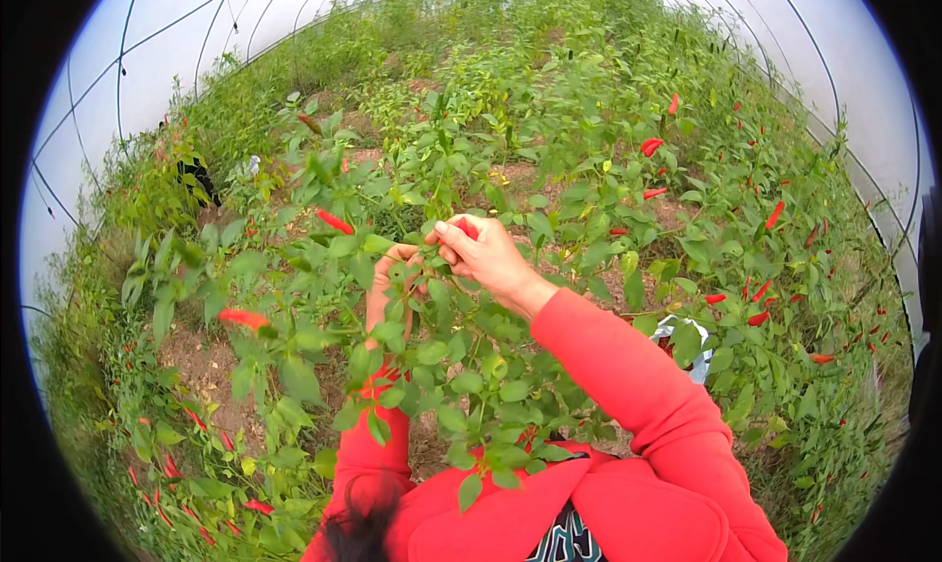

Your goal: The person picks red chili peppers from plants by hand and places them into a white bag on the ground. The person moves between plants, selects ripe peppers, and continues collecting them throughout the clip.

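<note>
In the middle of the view, my right hand (482, 256) has its thumb and fingers closed around a red chili pepper (466, 228) at the top of a pepper plant (471, 381). My left hand (394, 275) is close beside it, among the same plant's leaves and stems. Leaves cover part of its fingers, so its grip is unclear. Left of my hands, one red chili pepper (335, 222) hangs near the leaves, and another, orange-red chili pepper (243, 318) sticks out lower down.
A white plastic bag (699, 363) with red contents stands among the plants to the right. More red chili peppers (651, 147) hang on plants at both sides. Bare soil (210, 374) shows between rows. Greenhouse film (817, 39) on curved metal hoops encloses the plants. Something black (199, 180) sits at the left.
</note>
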A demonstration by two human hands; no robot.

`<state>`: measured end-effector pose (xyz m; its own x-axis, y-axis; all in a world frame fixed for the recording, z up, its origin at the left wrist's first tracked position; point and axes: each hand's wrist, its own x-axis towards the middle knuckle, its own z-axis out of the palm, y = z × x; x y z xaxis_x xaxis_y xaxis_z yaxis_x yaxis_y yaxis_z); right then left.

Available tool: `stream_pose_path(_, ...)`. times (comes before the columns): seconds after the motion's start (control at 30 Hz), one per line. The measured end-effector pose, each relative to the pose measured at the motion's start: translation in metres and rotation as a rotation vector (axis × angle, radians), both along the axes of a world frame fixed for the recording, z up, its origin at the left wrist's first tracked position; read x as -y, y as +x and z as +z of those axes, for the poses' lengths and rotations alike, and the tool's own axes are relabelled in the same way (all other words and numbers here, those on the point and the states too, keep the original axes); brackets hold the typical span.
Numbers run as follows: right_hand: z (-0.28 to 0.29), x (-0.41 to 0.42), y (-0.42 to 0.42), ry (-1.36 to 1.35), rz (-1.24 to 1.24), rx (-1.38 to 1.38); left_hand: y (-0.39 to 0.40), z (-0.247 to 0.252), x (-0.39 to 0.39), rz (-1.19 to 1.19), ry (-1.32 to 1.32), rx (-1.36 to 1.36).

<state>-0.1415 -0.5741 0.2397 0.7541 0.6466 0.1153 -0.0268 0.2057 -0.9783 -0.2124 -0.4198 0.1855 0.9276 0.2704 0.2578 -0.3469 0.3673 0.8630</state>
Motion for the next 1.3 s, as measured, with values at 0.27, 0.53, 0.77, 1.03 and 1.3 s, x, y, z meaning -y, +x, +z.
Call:
stream_pose_path(0.27, -0.001, 0.025, 0.003, 0.094, -0.065, -0.199, 0.007, -0.021, -0.023, 0.036, 0.018, 0.209)
stream_pose_path(0.53, 0.046, 0.027, -0.009, 0.024, -0.113, 0.347, 0.018, 0.008, -0.01, 0.261, 0.312, 0.203)
stream_pose_path(0.77, 0.071, 0.039, -0.009, 0.008, -0.161, 0.48, 0.006, 0.041, 0.018, 0.158, 0.358, 0.256)
stream_pose_path(1.03, 0.077, 0.04, -0.013, -0.068, -0.024, 0.502, 0.006, 0.024, 0.02, 0.155, 0.299, 0.307)
stream_pose_path(1.3, 0.01, 0.022, -0.015, 0.318, -0.175, 0.038, 0.011, 0.028, 0.025, 0.201, -0.023, 0.15)
